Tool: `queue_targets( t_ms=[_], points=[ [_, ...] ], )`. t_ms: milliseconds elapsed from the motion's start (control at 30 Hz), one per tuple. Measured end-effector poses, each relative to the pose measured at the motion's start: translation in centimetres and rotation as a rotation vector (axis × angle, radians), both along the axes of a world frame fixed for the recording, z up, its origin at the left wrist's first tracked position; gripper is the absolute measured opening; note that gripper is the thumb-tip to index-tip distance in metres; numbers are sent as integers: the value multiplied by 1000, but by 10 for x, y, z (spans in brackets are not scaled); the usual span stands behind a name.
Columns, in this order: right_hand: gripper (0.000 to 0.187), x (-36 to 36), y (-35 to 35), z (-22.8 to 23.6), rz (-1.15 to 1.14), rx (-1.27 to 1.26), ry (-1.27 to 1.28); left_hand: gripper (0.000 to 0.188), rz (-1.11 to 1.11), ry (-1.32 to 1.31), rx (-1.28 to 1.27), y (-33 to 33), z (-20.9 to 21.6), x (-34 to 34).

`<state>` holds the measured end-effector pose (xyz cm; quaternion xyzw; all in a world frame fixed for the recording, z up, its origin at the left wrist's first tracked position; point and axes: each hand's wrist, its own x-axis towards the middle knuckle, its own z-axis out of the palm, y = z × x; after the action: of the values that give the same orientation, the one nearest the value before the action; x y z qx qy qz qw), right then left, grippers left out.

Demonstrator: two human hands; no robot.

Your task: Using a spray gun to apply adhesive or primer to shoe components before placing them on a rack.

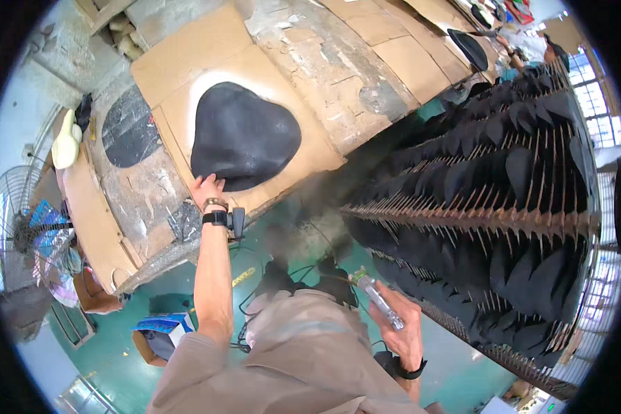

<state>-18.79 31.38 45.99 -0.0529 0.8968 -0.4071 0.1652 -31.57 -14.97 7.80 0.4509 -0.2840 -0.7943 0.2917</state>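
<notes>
A black, rounded, roughly heart-shaped sheet (248, 134) lies on a cardboard sheet (186, 62), with a whitish patch around its upper edge. At its near left corner, my left hand (209, 190) has its fingers bent together on the edge; the thumb side is partly hidden. My left wrist carries a bracelet and a dark strap with a small device. Low on the right, away from the table, my right hand (400, 321) is wrapped round a clear, silvery cylindrical tool (379, 301) with a green end. A black band circles the right wrist.
To the right stands a tall rack (476, 217) with rows of thin rods holding many black pieces. A fan (21, 200) and a cream shoe-like form (66, 141) are at left. An open box (160, 338) sits on the green floor. Another person's arm (507, 48) shows at far right.
</notes>
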Motion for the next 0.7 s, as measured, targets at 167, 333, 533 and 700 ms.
queue_targets(
  t_ms=[167,333,533,700],
  points=[
    [58,4,20,-9,13,-29,9,6,-140,272,215,-5,54,-52],
    [56,2,69,-28,-44,27,27,9,-297,520,-241,83,287,-122],
    [47,27,147,-71,-76,32,62,25,-498,846,-361,129,527,-107],
    [48,44,184,-79,-108,161,-114,35,-548,1165,-454,145,682,-123]
  ],
)
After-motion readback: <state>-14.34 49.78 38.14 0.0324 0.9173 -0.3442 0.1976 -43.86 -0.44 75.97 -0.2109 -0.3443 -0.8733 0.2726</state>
